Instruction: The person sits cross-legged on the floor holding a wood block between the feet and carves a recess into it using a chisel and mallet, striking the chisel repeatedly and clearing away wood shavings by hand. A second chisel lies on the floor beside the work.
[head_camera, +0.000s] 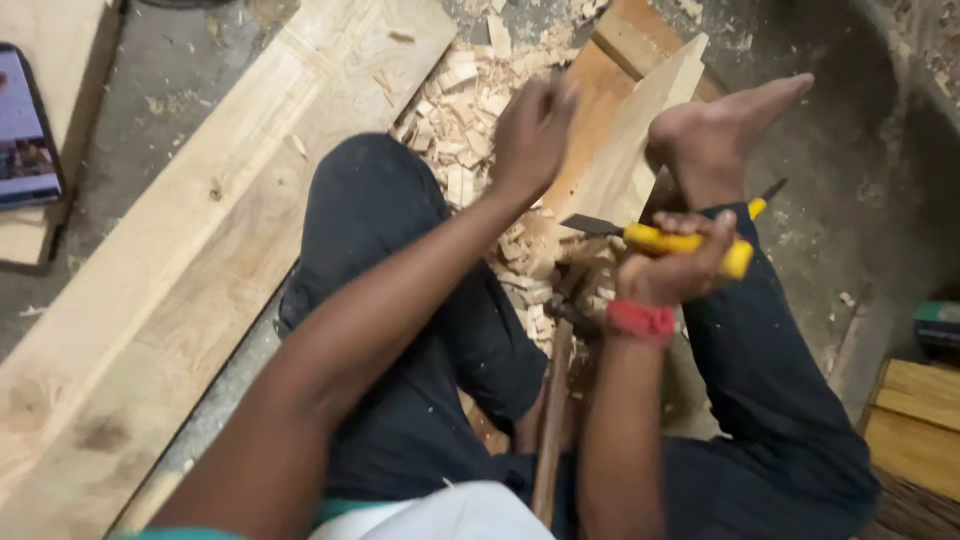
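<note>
My right hand (672, 268) grips a yellow-handled chisel (690, 243), its dark blade pointing left across a narrow plank (625, 150). A red band circles that wrist. My bare foot (722, 135) rests on the plank's right side. My left hand (533, 130) is raised over the plank's left edge and the wood chips (462, 105). It is blurred with the fingers bunched, and I see nothing in it. A hammer (553, 400) with a wooden handle lies on the floor between my legs.
A wide pale plank (190, 260) runs diagonally along my left. A phone (25, 130) with a lit screen lies on a board at the far left. Wooden blocks (918, 420) sit at the lower right. A second yellow-tipped tool (762, 203) pokes out behind my right hand.
</note>
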